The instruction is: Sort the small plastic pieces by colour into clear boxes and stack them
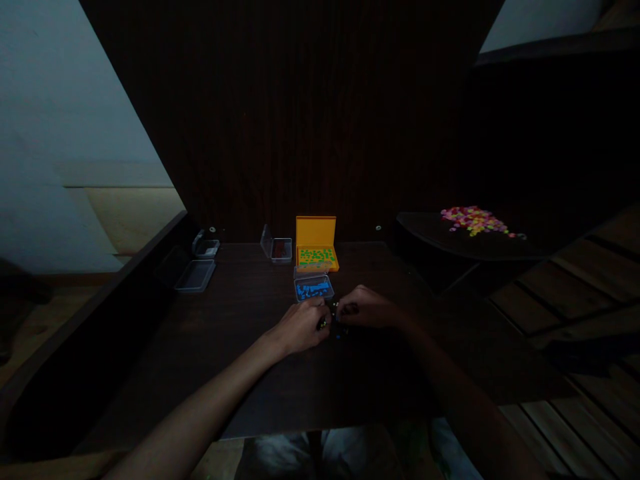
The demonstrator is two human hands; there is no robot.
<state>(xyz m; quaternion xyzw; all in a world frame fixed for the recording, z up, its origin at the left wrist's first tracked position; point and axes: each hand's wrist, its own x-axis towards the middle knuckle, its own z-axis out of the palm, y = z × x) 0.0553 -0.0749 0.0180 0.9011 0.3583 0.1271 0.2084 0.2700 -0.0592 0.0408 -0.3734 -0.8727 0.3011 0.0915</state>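
Both of my hands rest low over the dark desk, close together. My left hand (306,325) is curled, with tiny pale yellow bits showing at its fingers; what it grips is too dark to name. My right hand (367,308) has its fingers bent into a pinch, and anything between them is hidden. A few small loose pieces (339,337), blue and yellowish, lie on the desk between the hands. Just beyond my left hand stands an open clear plastic box (331,297) with small blue pieces (313,289). Behind it sits an open yellow case (316,232) holding small green pieces (317,256).
A clear box (289,259) with dark reddish contents stands open left of the yellow case. Farther left are another open clear box (197,277) and a smaller one (207,249). Pink and yellow pieces (475,219) are heaped on the side shelf (425,230) at right.
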